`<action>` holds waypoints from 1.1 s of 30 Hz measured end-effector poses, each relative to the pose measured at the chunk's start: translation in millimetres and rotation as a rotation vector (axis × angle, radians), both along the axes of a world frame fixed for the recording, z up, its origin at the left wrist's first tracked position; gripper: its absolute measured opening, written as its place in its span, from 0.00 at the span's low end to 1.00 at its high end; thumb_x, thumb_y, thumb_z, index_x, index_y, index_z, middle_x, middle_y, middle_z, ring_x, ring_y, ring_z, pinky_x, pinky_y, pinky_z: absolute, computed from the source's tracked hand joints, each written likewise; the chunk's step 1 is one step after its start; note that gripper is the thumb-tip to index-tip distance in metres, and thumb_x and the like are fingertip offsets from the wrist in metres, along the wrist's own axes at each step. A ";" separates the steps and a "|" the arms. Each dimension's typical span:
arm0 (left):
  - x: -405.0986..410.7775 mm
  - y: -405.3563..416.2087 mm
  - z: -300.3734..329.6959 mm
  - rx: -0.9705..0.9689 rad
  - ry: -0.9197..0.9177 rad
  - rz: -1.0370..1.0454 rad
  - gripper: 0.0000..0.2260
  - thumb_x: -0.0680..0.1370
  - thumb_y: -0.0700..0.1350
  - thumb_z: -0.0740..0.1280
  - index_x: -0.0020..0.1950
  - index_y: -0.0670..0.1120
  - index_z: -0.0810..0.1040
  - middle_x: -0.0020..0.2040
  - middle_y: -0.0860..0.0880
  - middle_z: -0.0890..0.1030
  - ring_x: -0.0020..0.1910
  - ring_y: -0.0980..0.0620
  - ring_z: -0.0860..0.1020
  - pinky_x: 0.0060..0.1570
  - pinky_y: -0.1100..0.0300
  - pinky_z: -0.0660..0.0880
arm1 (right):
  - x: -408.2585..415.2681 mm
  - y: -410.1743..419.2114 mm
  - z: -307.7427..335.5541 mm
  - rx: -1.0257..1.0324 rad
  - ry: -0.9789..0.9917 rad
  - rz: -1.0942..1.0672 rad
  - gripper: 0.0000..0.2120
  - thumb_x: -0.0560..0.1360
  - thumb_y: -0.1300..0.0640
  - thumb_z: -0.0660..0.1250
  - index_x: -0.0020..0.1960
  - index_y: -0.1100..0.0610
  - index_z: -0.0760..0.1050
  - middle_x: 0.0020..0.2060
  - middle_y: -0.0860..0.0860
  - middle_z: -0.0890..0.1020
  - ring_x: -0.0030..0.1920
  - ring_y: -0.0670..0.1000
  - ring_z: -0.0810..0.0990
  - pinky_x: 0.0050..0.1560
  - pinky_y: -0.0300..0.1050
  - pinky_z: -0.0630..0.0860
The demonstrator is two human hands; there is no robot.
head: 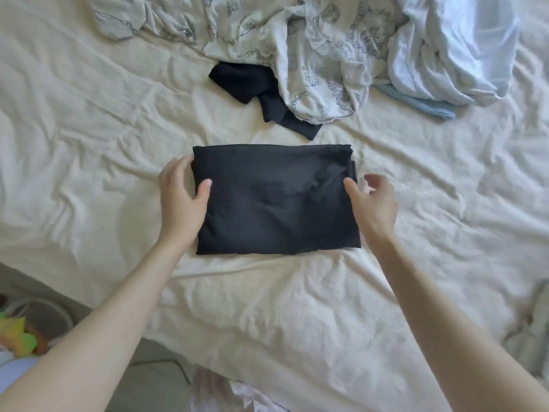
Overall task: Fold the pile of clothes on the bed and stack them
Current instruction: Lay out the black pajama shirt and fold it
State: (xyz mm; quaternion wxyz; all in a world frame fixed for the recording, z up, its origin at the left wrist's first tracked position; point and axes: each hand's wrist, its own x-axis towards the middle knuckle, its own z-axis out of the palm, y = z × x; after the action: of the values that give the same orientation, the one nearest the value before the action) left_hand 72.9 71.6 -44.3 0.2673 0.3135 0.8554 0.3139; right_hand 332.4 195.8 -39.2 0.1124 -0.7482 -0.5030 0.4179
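Observation:
A black garment (276,200) lies folded into a flat rectangle in the middle of the cream bed (89,144). My left hand (181,194) holds its left edge, thumb on top and fingers tucked at the side. At the garment's right edge my right hand (371,203) hovers with relaxed, spread fingers, the thumb touching the cloth. Behind it lies the unfolded pile: a smaller black piece (255,93), a white printed garment (312,60), a pale blue-white garment (454,46) and a light blue cloth (421,107).
The bed's near-left corner drops to a floor with a round white object (44,316) and colourful items (17,334). Crumpled greyish fabric (531,328) lies at the right edge. Wrinkled bare sheet spreads left and in front of the folded garment.

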 end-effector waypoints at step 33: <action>7.8 -88.8 139.8 -0.016 -0.671 0.219 0.07 0.75 0.47 0.70 0.50 0.54 0.77 0.43 0.52 0.83 0.40 0.52 0.81 0.38 0.58 0.76 | 38.0 -56.8 131.6 -0.654 0.431 -0.122 0.11 0.73 0.58 0.70 0.55 0.53 0.78 0.54 0.50 0.81 0.51 0.53 0.81 0.41 0.47 0.78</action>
State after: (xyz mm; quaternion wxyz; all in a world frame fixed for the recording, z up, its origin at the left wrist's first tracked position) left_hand 80.7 -17.2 95.5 0.5006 0.0970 0.7510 0.4195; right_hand 370.4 139.1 92.4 -0.0042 -0.6682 -0.2628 0.6960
